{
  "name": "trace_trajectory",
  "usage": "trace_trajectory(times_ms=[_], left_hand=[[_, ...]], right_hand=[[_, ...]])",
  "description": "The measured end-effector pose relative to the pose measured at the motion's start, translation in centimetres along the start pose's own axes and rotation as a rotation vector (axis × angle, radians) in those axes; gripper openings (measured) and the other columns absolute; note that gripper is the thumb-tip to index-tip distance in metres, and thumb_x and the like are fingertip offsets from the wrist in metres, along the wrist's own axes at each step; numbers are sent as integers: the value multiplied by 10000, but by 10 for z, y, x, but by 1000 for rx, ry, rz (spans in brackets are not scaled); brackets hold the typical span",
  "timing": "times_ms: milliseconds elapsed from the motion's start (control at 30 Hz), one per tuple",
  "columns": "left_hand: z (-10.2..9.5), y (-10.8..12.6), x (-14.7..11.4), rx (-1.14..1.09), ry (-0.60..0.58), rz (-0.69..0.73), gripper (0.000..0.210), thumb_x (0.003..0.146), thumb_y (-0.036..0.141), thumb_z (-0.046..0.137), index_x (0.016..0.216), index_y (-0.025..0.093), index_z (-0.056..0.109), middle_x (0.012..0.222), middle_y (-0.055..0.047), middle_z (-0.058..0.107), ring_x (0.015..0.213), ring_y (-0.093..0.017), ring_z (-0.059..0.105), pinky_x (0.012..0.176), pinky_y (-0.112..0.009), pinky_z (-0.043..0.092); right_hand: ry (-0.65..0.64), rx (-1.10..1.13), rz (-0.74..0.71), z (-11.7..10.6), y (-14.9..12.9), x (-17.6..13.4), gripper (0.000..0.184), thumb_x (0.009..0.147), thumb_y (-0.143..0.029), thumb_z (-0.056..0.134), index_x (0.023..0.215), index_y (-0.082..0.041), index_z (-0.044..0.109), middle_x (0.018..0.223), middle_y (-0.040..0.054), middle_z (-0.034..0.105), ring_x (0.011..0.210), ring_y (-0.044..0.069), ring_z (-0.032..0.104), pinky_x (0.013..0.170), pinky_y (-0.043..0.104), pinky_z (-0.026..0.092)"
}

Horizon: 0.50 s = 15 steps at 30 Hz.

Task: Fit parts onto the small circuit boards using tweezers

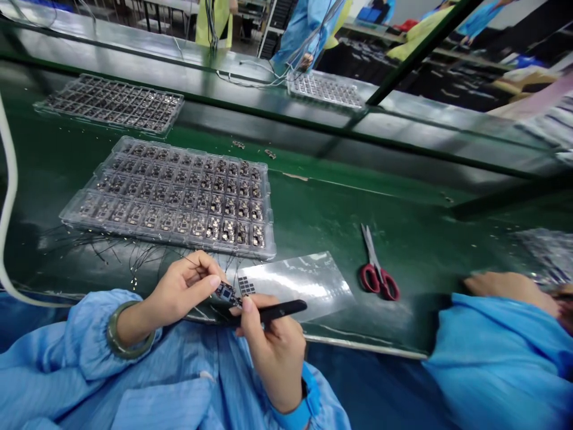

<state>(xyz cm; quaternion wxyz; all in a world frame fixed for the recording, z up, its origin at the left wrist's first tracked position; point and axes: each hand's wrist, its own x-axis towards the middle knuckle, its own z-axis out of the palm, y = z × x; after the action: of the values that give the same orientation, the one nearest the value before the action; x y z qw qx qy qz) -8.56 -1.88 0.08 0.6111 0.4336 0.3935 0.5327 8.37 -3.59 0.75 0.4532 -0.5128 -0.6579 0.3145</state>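
My left hand [181, 289] pinches a small circuit board [226, 292] between thumb and fingers, just in front of my body. In my right hand [275, 343] is a black pair of tweezers [284, 309], held like a pen, its front end at the board's right side. The tips are too small to make out. Under and beyond both hands lies a clear plastic sheet [308, 280] with a group of small black pads [246, 285] at its left. Thin black wires [138, 257] spread over the table left of my hands.
A clear tray [271, 239] of circuit boards stands beyond my hands, another tray [172, 119] behind it. Red-handled scissors [378, 278] lie to the right. A co-worker's blue sleeve [501, 340] is at far right. A third tray [326, 89] sits on the raised shelf.
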Motion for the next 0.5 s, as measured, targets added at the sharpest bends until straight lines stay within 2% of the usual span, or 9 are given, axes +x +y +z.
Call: trace_trajectory(times_ms=[333,500], left_hand=[[-2,-2,2,-7,-25,-50,187,847,314,660,805,146,591,754,-20,624,667,-109,602,655,-209,492],[-2,-2,2,31,-24,-72,174,861,299,640,809,146,574,727,-3,614,642,-98,608,640,-196,491]], right_hand=[[9,-6,-1,0,-1,-1,126,882,-228,568,775,-220,632,639,2,718,536,155,671,498,245,500],[19,-30,-53,1,-1,-1,119,888,-204,555,786,-213,617,623,-13,707,526,144,667,485,233,498]])
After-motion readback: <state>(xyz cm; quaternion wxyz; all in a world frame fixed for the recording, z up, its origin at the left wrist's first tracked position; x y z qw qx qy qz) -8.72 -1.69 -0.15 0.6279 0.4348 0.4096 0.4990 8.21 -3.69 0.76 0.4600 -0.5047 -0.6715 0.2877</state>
